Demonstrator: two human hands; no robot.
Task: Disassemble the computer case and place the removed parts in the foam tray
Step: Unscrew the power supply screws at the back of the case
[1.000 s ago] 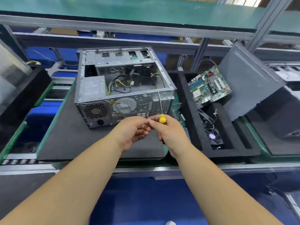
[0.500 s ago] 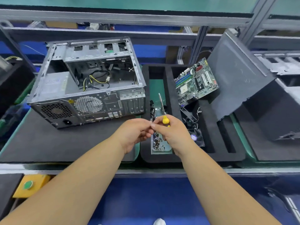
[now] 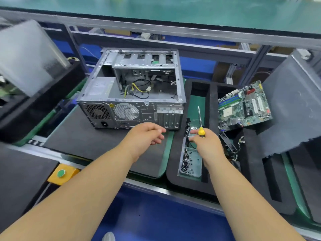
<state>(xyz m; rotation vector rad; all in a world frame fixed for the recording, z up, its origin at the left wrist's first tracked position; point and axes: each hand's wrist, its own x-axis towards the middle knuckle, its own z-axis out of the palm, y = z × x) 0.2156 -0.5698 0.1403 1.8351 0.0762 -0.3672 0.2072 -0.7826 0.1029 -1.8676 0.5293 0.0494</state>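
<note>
The open grey computer case (image 3: 132, 94) lies on a dark mat, with its rear panel facing me and loose cables inside. To its right sits the black foam tray (image 3: 175, 153), with a green motherboard (image 3: 243, 105) leaning in it and several small screws (image 3: 188, 162) in a near compartment. My right hand (image 3: 206, 145) grips a yellow-handled screwdriver (image 3: 200, 122), shaft pointing up, over that screw compartment. My left hand (image 3: 145, 136) hovers with loosely curled fingers in front of the case's rear panel, holding nothing that I can see.
A grey side panel (image 3: 293, 105) leans at the tray's right. Another black foam block with a blurred panel (image 3: 29, 70) stands at the left. A yellow box with a green button (image 3: 61, 173) sits on the conveyor's front rail. Metal frame bars run behind.
My hands were together at the screwdriver; now they have parted, the right one over the screw compartment and the left one nearer the case. The view has shifted left.
</note>
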